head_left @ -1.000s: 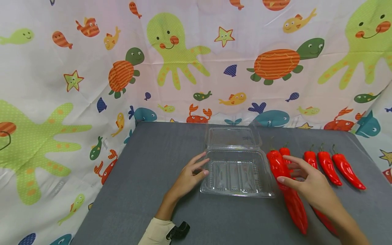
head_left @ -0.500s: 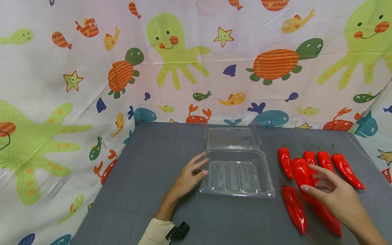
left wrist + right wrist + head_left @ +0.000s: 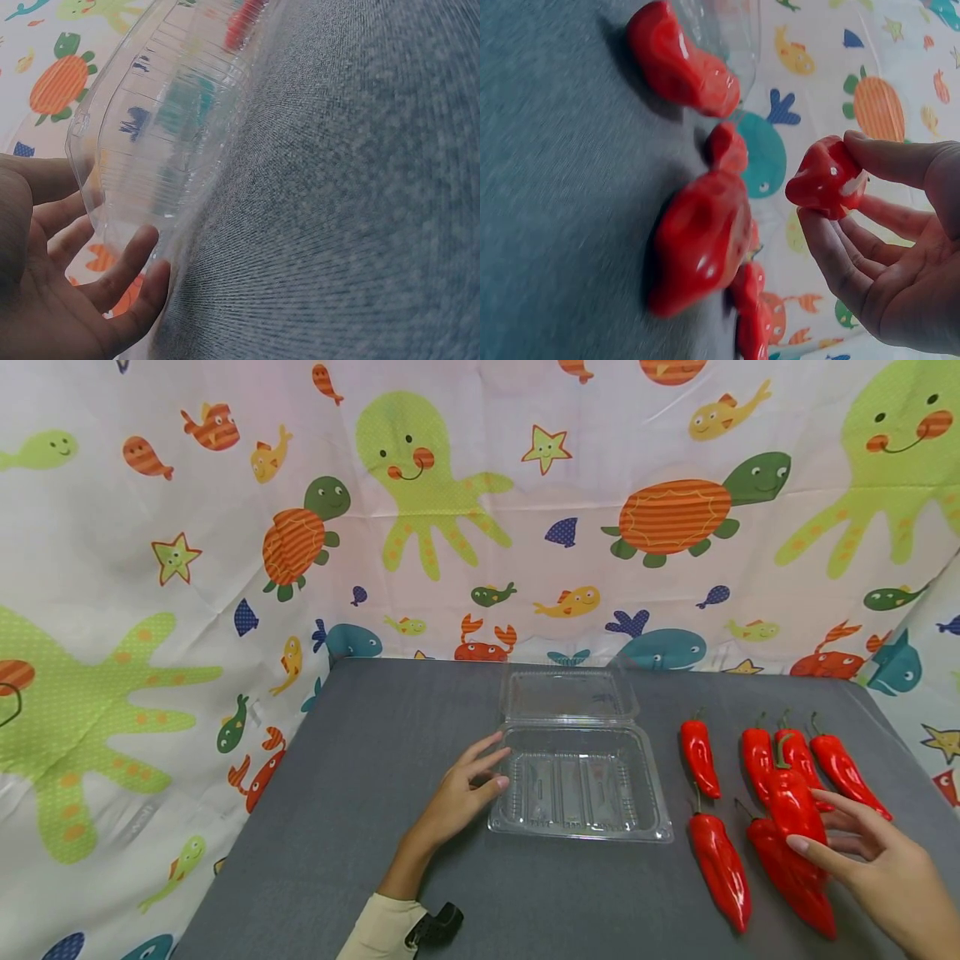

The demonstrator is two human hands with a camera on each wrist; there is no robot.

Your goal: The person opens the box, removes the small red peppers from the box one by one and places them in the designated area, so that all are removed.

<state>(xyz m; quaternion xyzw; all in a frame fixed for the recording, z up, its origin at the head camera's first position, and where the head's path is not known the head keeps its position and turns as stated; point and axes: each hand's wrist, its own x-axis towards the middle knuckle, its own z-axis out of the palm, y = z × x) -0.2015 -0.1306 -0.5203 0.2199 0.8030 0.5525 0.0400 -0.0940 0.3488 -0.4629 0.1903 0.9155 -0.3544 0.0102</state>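
My right hand [image 3: 881,864] pinches a red chili pepper [image 3: 797,810] between thumb and fingers at the right of the table. The right wrist view has this pepper [image 3: 827,180] lifted clear of the cloth. Beneath it in the head view lies another red pepper [image 3: 791,885], partly covered. At the centre stands a clear plastic clamshell container [image 3: 581,838], its lid [image 3: 570,695] folded back and nothing inside. My left hand [image 3: 459,797] rests its loosely spread fingers at the container's left edge; the left wrist view puts the fingers [image 3: 135,262] against that edge.
A red pepper [image 3: 699,758] lies right of the container, with another pepper [image 3: 720,872] nearer me. Three more stand in a row at the back right, including the outermost pepper [image 3: 851,777]. A patterned curtain [image 3: 480,527] hangs behind the grey table [image 3: 360,752].
My right hand has carried the pepper rightward from beside the container to above the other peppers, tilting its stem end up. The left hand and container have stayed put.
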